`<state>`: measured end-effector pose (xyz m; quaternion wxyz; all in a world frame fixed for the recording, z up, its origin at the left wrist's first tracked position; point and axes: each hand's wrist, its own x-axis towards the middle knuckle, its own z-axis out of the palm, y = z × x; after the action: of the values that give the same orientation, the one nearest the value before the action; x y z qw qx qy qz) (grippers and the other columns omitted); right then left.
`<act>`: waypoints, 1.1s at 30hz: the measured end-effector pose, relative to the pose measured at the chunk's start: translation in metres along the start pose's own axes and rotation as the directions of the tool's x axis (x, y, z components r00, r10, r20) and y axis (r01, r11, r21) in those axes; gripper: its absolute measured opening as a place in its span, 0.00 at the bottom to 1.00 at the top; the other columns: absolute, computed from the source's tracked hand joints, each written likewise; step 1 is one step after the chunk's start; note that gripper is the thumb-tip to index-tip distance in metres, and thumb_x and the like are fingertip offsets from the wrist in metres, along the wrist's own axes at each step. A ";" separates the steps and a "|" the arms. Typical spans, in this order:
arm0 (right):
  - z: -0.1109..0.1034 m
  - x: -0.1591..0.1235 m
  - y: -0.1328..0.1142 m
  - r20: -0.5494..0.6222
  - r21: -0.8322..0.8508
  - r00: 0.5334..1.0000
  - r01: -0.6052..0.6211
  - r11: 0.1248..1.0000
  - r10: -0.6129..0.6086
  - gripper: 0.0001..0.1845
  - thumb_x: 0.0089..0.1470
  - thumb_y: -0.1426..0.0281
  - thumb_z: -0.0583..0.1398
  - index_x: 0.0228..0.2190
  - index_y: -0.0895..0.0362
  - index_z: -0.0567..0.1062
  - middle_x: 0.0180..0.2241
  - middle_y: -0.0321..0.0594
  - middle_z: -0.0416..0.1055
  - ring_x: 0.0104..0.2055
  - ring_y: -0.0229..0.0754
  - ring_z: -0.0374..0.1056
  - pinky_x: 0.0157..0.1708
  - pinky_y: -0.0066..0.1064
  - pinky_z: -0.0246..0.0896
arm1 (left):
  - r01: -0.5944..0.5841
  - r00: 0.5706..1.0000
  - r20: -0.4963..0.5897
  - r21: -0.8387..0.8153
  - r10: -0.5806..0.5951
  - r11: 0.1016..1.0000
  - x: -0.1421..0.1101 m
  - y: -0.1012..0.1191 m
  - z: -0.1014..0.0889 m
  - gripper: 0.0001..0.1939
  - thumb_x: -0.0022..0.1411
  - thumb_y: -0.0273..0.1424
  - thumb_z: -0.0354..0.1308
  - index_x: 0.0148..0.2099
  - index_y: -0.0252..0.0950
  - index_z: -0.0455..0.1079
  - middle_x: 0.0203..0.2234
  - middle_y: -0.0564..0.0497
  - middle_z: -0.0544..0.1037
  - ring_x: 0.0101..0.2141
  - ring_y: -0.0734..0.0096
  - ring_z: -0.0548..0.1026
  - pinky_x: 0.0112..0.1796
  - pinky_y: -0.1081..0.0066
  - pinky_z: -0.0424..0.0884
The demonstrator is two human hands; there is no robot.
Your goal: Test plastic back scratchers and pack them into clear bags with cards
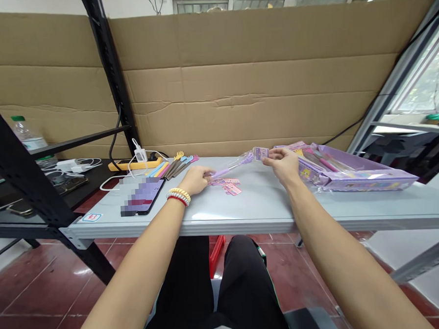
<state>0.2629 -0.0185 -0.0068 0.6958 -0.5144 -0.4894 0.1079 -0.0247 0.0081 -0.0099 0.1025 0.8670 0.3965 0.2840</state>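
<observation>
A purple back scratcher (223,172) in a clear plastic sleeve stretches between my two hands above the table. My left hand (197,179), with bracelets at the wrist, is closed on its handle end. My right hand (284,164) pinches the other end of the sleeve, by a small printed card (260,153). Several pink printed cards (231,185) lie on the table just below the sleeve. More back scratchers (177,165), with yellow, blue and pink hand-shaped heads, lie side by side beyond my left hand. Right of my right hand sits an open purple box (371,180) holding wrapped pieces.
A phone (143,195), partly blurred out, lies left of my left hand. Behind it are a yellow power strip (134,165) and a white charger (140,154) with cables. Black shelf posts (109,67) rise at left. A cardboard wall (237,80) closes off the back.
</observation>
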 end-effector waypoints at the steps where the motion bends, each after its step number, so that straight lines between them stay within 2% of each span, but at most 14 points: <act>1: 0.001 0.000 0.000 0.032 0.020 0.999 0.024 0.999 -0.025 0.27 0.23 0.64 0.70 0.30 0.59 0.72 0.29 0.38 0.72 0.33 0.43 0.71 0.35 0.39 0.70 | 0.001 1.000 -0.002 0.004 -0.001 1.000 0.000 0.000 0.000 0.18 0.56 0.26 0.54 0.49 0.36 0.74 0.41 0.47 0.79 0.41 0.67 0.76 0.45 0.71 0.68; 4: 0.004 -0.001 0.000 0.121 0.120 0.992 0.019 0.993 -0.034 0.28 0.28 0.60 0.69 0.35 0.58 0.72 0.36 0.41 0.73 0.39 0.44 0.70 0.37 0.39 0.70 | 0.007 1.000 -0.005 0.015 -0.007 1.000 0.000 0.000 0.000 0.18 0.57 0.26 0.54 0.49 0.36 0.74 0.42 0.47 0.79 0.42 0.67 0.75 0.46 0.71 0.68; 7: 0.006 -0.001 0.001 0.122 0.165 0.992 -0.043 0.985 0.023 0.25 0.33 0.57 0.67 0.33 0.58 0.73 0.34 0.39 0.73 0.35 0.42 0.70 0.37 0.41 0.71 | 0.008 1.000 -0.002 0.009 -0.008 1.000 0.000 0.003 -0.001 0.18 0.57 0.26 0.53 0.49 0.35 0.74 0.43 0.47 0.78 0.43 0.67 0.75 0.46 0.71 0.68; 11: 0.002 0.001 0.005 0.079 0.026 0.995 -0.064 0.998 0.062 0.21 0.31 0.58 0.68 0.27 0.60 0.73 0.25 0.39 0.72 0.25 0.40 0.69 0.29 0.38 0.70 | 0.011 1.000 0.001 -0.034 -0.011 0.999 -0.002 0.006 -0.003 0.17 0.56 0.25 0.54 0.48 0.34 0.74 0.42 0.46 0.79 0.42 0.66 0.75 0.46 0.70 0.68; 14: -0.001 0.003 0.006 -0.019 -0.151 0.999 -0.035 0.988 0.033 0.18 0.36 0.58 0.65 0.25 0.59 0.71 0.21 0.38 0.69 0.21 0.39 0.65 0.24 0.35 0.65 | 0.036 0.998 0.059 -0.200 -0.024 0.979 -0.002 0.007 -0.003 0.15 0.56 0.26 0.55 0.47 0.33 0.74 0.37 0.46 0.79 0.36 0.68 0.76 0.42 0.68 0.70; 16: -0.001 0.004 0.007 -0.073 -0.221 0.997 -0.013 0.975 -0.003 0.16 0.38 0.58 0.63 0.24 0.59 0.70 0.19 0.36 0.67 0.20 0.38 0.63 0.23 0.34 0.63 | 0.111 0.980 0.198 -0.409 -0.031 0.906 -0.001 0.005 -0.003 0.15 0.56 0.29 0.57 0.47 0.32 0.73 0.30 0.48 0.79 0.28 0.72 0.75 0.36 0.68 0.72; 19: 0.002 0.006 0.008 -0.075 -0.086 0.997 -0.018 0.996 0.011 0.20 0.38 0.56 0.63 0.29 0.58 0.68 0.22 0.36 0.67 0.22 0.38 0.63 0.22 0.31 0.62 | 0.271 0.938 0.344 -0.644 -0.046 0.715 0.000 0.004 -0.002 0.15 0.53 0.30 0.62 0.43 0.29 0.72 0.23 0.52 0.74 0.22 0.77 0.72 0.30 0.69 0.73; 22: 0.008 0.005 0.007 -0.064 0.091 0.994 -0.086 0.992 0.092 0.28 0.37 0.52 0.62 0.37 0.55 0.64 0.28 0.36 0.68 0.25 0.38 0.67 0.20 0.29 0.61 | 0.332 0.940 0.318 -0.764 -0.125 0.553 0.001 0.006 -0.002 0.14 0.50 0.27 0.64 0.40 0.29 0.70 0.23 0.53 0.73 0.22 0.77 0.72 0.30 0.69 0.73; 25: 0.017 -0.006 -0.002 -0.039 0.031 0.997 -0.062 0.998 0.063 0.28 0.36 0.52 0.63 0.36 0.54 0.62 0.28 0.35 0.69 0.25 0.38 0.67 0.21 0.28 0.59 | 0.322 0.947 0.284 -0.850 -0.152 0.417 0.001 0.010 -0.001 0.16 0.51 0.24 0.63 0.43 0.31 0.68 0.25 0.53 0.74 0.25 0.74 0.74 0.31 0.68 0.73; 27: 0.025 -0.022 -0.013 0.103 -0.038 0.995 0.010 0.999 -0.006 0.25 0.38 0.53 0.63 0.33 0.54 0.62 0.24 0.33 0.68 0.23 0.37 0.65 0.23 0.29 0.59 | 0.323 0.945 0.282 -0.878 -0.165 0.354 0.001 0.012 0.000 0.17 0.52 0.22 0.61 0.46 0.31 0.66 0.25 0.52 0.74 0.26 0.73 0.74 0.32 0.68 0.74; 28: 0.030 -0.032 -0.021 0.221 -0.058 0.975 0.045 0.997 -0.031 0.24 0.39 0.54 0.62 0.33 0.54 0.61 0.22 0.32 0.68 0.22 0.36 0.64 0.24 0.30 0.59 | 0.331 0.941 0.284 -0.884 -0.182 0.330 0.001 0.013 0.000 0.17 0.52 0.21 0.61 0.46 0.30 0.66 0.25 0.52 0.74 0.26 0.73 0.74 0.33 0.67 0.74; 29: 0.035 -0.044 -0.028 0.358 -0.074 0.933 0.079 0.994 -0.047 0.22 0.41 0.55 0.62 0.32 0.54 0.61 0.21 0.32 0.68 0.21 0.36 0.63 0.24 0.30 0.58 | 0.340 0.936 0.287 -0.888 -0.204 0.310 0.002 0.014 0.000 0.16 0.52 0.21 0.60 0.45 0.30 0.66 0.24 0.52 0.73 0.26 0.74 0.74 0.33 0.67 0.74; 31: 0.046 -0.067 -0.044 0.601 -0.117 0.796 0.178 0.977 -0.073 0.19 0.45 0.56 0.60 0.33 0.54 0.61 0.23 0.33 0.69 0.22 0.36 0.63 0.25 0.30 0.57 | 0.348 0.929 0.289 -0.894 -0.230 0.282 0.002 0.015 0.000 0.12 0.53 0.21 0.59 0.42 0.29 0.67 0.24 0.52 0.73 0.25 0.74 0.74 0.34 0.67 0.74; 33: 0.057 -0.087 -0.056 0.735 -0.162 0.671 0.311 0.936 -0.096 0.16 0.48 0.57 0.59 0.32 0.54 0.63 0.27 0.34 0.71 0.25 0.36 0.64 0.27 0.30 0.57 | 0.337 0.934 0.282 -0.900 -0.219 0.277 0.002 0.015 0.000 0.10 0.53 0.22 0.58 0.40 0.29 0.67 0.24 0.51 0.74 0.26 0.74 0.74 0.34 0.68 0.73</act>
<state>0.1552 -0.0657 -0.0106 0.3793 -0.4638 -0.7861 0.1517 -0.0144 -0.0006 -0.0032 0.6505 0.5776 0.2985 0.3926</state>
